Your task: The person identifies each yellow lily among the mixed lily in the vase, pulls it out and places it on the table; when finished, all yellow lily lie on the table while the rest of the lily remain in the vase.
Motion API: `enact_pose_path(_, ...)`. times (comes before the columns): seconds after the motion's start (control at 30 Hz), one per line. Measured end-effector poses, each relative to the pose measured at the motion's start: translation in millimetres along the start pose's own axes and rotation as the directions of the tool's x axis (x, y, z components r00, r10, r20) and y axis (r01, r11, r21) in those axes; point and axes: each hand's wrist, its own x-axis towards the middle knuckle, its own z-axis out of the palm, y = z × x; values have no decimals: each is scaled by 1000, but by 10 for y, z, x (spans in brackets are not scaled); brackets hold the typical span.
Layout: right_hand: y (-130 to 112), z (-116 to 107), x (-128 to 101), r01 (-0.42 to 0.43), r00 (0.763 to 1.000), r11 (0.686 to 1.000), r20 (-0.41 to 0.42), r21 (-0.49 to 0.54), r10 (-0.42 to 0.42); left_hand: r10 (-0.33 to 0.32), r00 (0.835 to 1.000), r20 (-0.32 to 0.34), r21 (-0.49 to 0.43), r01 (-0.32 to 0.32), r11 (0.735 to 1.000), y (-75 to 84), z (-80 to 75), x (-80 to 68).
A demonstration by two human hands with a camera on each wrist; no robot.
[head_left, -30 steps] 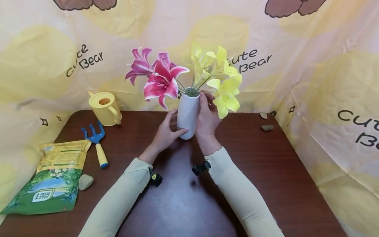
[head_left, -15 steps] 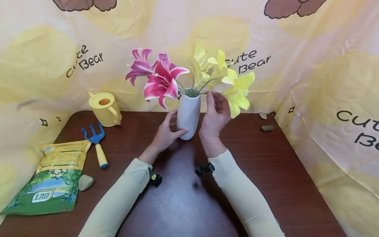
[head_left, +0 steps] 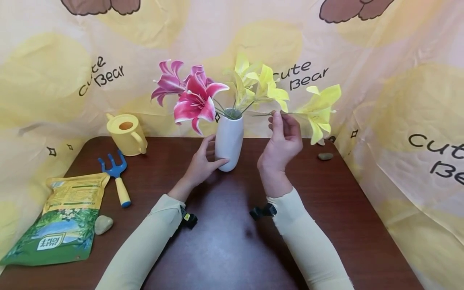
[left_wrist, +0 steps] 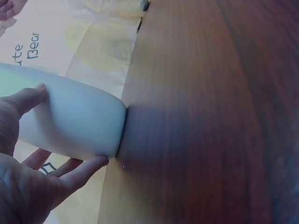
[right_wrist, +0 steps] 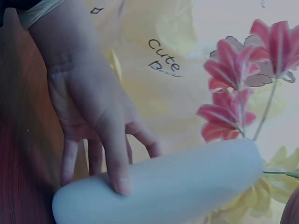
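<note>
White vase (head_left: 229,141) stands upright on the dark wood table (head_left: 326,209), near the far edge, centre. Left hand (head_left: 200,163) at the vase's 8 o'clock: thumb and fingers curled against the lower body, steadying it; the left wrist view shows the same grip around the base.

Right hand (head_left: 282,141) is raised at the vase's 3 o'clock, clear of it. Thumb and fingertips pinch the thin stem of a yellow lily (head_left: 319,110), which lies roughly level, its bloom pointing toward 3 o'clock, stem end toward the vase mouth. Whether the stem end is out of the mouth, cannot tell.

In the vase: pink lilies (head_left: 190,94) leaning to 10 o'clock, more yellow blooms (head_left: 253,82) at 12 to 1 o'clock.

Table's left side: yellow watering can (head_left: 127,133) at 10 o'clock, blue hand rake (head_left: 117,175) just nearer, green soil bag (head_left: 63,221) at 8 o'clock with a pebble (head_left: 103,224) beside it. Small stones (head_left: 325,156) at 2 o'clock.
</note>
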Motion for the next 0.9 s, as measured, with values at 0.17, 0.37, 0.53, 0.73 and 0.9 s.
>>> enact_pose_path(0.17,-157,-155,155,-18,1000,1000,1,6,18,-4,1000,2,6,4,1000,-12,-6,-9)
enact_pose_path(0.37,-227,-410,464,-49,997,997,63,-62,53,17,1000,3,9,-17,1000,-22,-10,-7)
enact_pose_path(0.53,-225,-663,730,-165,975,980,134,-114,180,20,1000,7,6,-20,1000,-16,-5,6)
enact_pose_path(0.73,-167,-940,1006,-331,883,894,236,-301,406,18,1000,3,-1,-18,1000,-8,-6,10)
enact_pose_path(0.9,-63,-1130,1174,-373,785,814,316,-445,532,13,1000,4,-1,-13,1000,1,-7,1)
